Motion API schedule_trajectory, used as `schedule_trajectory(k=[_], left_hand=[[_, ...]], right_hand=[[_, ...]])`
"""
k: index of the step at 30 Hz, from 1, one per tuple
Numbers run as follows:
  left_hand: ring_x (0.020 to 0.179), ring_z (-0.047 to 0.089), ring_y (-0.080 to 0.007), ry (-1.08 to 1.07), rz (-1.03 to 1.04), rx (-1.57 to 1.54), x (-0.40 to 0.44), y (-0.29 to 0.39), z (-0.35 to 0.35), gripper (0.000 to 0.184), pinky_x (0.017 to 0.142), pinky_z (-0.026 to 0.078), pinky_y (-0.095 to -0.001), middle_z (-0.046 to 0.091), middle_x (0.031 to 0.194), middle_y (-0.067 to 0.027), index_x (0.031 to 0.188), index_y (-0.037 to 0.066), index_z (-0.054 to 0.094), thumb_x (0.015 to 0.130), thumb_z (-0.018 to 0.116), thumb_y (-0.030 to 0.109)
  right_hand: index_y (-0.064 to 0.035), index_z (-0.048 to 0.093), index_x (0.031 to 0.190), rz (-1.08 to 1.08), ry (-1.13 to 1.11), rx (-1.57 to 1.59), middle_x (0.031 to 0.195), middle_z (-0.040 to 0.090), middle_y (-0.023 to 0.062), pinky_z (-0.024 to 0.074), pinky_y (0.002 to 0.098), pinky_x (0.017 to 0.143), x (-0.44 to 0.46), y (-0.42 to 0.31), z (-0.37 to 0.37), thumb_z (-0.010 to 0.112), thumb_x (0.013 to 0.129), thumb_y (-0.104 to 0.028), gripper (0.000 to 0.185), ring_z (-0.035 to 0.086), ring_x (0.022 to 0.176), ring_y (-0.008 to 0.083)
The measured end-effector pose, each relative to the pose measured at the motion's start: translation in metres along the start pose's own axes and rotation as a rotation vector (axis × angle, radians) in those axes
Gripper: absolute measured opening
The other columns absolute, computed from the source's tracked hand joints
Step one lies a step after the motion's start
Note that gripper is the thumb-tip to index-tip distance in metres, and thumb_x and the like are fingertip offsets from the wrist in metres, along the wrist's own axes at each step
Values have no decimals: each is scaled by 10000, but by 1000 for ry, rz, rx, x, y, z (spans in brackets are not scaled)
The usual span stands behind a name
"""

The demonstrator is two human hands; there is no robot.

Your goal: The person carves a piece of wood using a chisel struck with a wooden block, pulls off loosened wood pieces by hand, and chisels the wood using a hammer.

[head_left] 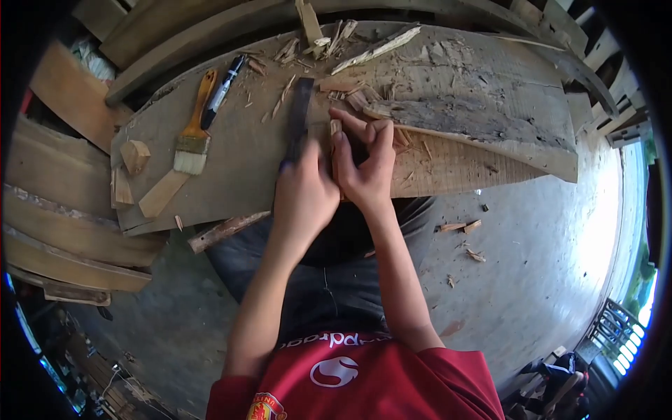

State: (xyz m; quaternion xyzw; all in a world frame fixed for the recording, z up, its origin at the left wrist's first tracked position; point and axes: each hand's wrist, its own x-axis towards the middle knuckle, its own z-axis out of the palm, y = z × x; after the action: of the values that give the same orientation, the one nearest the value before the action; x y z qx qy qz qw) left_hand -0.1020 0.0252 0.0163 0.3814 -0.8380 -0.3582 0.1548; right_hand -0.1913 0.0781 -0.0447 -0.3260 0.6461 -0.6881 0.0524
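My left hand [304, 192] is closed, slightly blurred, around the lower end of a dark knife [302, 105]. Its long flat blade points away from me over the wooden slab [238, 150]. Close beside it, my right hand [367, 161] pinches a small wood piece [334, 129] between thumb and fingers, held upright near the slab's front edge. The fingers partly hide this piece. Just beyond my right hand lie wood chips [360, 96] and a rough, bark-covered board [462, 119].
On the slab's left are a paintbrush [194, 140], a marker [222, 91] and small wood blocks [135, 155]. Splinters [378, 50] lie along the far side. Planks [70, 203] are stacked at left. Offcuts [460, 227] lie on the concrete floor [518, 238]. A person [560, 378] is at lower right.
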Motion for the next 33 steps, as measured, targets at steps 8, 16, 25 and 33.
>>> schedule_trajectory(k=[8, 16, 25, 33], left_hand=[[801, 595, -476, -42, -9, -28, 33, 1, -4, 90, 625, 464, -493, 595, 784, -244, 898, 9, 503, 924, 537, 88], [757, 587, -466, 33, 114, -18, 69, -7, 3, 101, 608, 439, -503, 581, 757, -244, 859, 2, 489, 908, 533, 80], [738, 595, -460, 77, 54, -27, 52, -4, 7, 116, 615, 457, -485, 592, 754, -233, 863, 4, 499, 909, 538, 102], [768, 600, -500, 10, 17, -59, 9, -13, 5, 101, 599, 453, -556, 611, 750, -262, 887, 15, 510, 894, 545, 110]], right_hand=[[-42, 310, 894, 10, -2, 5, 1084, 700, 200, 482, 274, 676, 2, -6, 0, 611, 876, 33, 311, 598, 752, 194], [-31, 334, 894, -36, 7, -13, 1055, 702, 198, 502, 330, 646, 4, -4, 0, 635, 860, 4, 305, 659, 726, 345], [-41, 328, 886, -36, 1, -21, 1041, 699, 209, 505, 362, 637, 2, 1, -1, 632, 867, -13, 306, 646, 732, 395], [-30, 346, 906, 114, -67, 21, 987, 696, 214, 508, 361, 633, 3, -12, -5, 616, 871, -11, 272, 646, 757, 423]])
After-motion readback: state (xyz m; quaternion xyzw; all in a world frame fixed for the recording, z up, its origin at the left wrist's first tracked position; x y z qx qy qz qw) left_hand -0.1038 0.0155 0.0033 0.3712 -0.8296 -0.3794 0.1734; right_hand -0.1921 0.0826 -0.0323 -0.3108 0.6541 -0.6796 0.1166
